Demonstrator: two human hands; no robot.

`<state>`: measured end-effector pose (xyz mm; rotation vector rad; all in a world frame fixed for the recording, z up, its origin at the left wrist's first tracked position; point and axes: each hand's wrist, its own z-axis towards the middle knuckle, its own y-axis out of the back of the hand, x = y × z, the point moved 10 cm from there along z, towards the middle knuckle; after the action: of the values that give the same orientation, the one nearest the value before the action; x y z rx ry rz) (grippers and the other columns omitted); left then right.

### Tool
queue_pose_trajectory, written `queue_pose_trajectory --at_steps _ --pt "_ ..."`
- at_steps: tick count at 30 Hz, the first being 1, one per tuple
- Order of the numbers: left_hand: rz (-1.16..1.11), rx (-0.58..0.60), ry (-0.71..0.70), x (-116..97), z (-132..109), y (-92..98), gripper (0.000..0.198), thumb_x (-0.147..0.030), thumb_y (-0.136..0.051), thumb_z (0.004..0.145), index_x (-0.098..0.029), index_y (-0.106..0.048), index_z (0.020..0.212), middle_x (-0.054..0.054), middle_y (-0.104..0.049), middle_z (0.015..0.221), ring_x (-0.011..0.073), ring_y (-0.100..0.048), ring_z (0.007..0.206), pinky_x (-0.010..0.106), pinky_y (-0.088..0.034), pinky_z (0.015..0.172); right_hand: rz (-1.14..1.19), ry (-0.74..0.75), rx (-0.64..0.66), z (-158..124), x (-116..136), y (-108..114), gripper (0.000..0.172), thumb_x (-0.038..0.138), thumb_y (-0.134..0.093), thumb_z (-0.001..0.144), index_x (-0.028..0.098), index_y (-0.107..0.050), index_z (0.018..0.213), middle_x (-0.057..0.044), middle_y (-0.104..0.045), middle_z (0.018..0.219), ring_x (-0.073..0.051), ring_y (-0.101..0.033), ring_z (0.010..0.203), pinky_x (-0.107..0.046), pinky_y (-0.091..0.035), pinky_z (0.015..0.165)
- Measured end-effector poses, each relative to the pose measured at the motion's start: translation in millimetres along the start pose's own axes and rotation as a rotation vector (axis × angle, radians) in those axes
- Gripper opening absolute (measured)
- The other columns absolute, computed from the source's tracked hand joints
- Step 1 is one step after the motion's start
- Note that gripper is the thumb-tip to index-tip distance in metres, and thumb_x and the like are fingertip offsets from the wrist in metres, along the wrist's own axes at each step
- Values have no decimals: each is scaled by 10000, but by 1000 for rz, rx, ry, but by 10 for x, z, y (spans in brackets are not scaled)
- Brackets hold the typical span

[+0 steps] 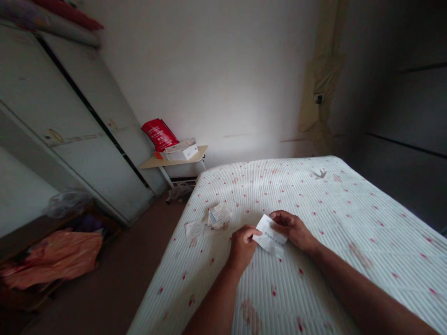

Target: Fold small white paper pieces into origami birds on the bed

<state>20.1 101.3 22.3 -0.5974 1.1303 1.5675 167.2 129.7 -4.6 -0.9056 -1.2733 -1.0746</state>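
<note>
A small white sheet of printed paper point(269, 238) is held between my two hands, just above the mattress. My left hand point(243, 245) pinches its left edge between thumb and fingers. On the opposite side my right hand point(292, 229) grips the paper's upper right part, with the fingers bent over it. The lettering on the sheet is too small to read. To the left of my left hand, a loose pile of printed paper pieces point(219, 216) lies on the bed, with one piece point(194, 230) sticking out at its left side.
The white mattress point(314, 288) has a ribbed surface with red dots. A grey scrap point(320, 174) lies near its far right corner. Beyond it, a small table point(153, 162) carries a red bag point(160, 135) and a white box point(181, 151). A wardrobe point(80, 111) stands at left.
</note>
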Motion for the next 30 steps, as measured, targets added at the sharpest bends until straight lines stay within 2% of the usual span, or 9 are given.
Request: queue_pose_trajectory --at_steps 4,9,13,16,21,26,30 --pt "45 13 -34 -95 6 -22 428 108 -429 559 -173 -683 759 35 -657 872 137 -607 833 244 -475 760 -135 36 4 -21 33 -46 227 344 -590 770 169 -572 914 10 -559 696 -109 -489 587 -216 -357 505" --pt "91 37 -9 -74 0 -62 431 104 -445 557 -173 -695 774 38 -658 872 140 -607 827 242 -476 753 -250 51 -35 -11 51 -34 234 336 -579 773 168 -579 935 30 -525 633 -97 -454 536 -208 -337 475" --pt "126 50 0 -72 -3 -74 425 90 -450 559 -171 -701 783 37 -655 847 144 -604 821 243 -475 751 -275 40 -36 6 76 -54 248 338 -595 748 172 -575 930 19 -563 667 -107 -480 556 -212 -352 489" --pt "139 56 -8 -94 -7 -75 439 84 -441 557 -179 -701 793 30 -649 837 143 -599 813 244 -474 749 -306 31 -34 19 100 -77 206 343 -587 739 173 -587 856 10 -574 678 -119 -494 583 -221 -364 510" --pt "144 76 -11 -105 -20 -90 481 94 -423 540 -185 -700 818 26 -644 838 144 -594 805 241 -473 736 -480 93 -117 32 146 -47 164 316 -564 729 190 -532 629 27 -498 584 -118 -451 553 -233 -324 511" --pt "148 93 -37 -119 -22 -115 512 105 -408 544 -198 -696 841 19 -633 836 142 -585 826 247 -462 754 -526 134 -123 36 103 -59 144 306 -532 742 199 -540 645 23 -502 605 -122 -462 565 -234 -339 532" --pt "109 45 -40 -78 2 -67 469 100 -425 562 -183 -683 833 21 -617 842 130 -582 795 221 -460 696 -522 124 -93 34 96 -77 118 285 -527 748 193 -568 688 17 -535 636 -128 -489 595 -236 -360 564"
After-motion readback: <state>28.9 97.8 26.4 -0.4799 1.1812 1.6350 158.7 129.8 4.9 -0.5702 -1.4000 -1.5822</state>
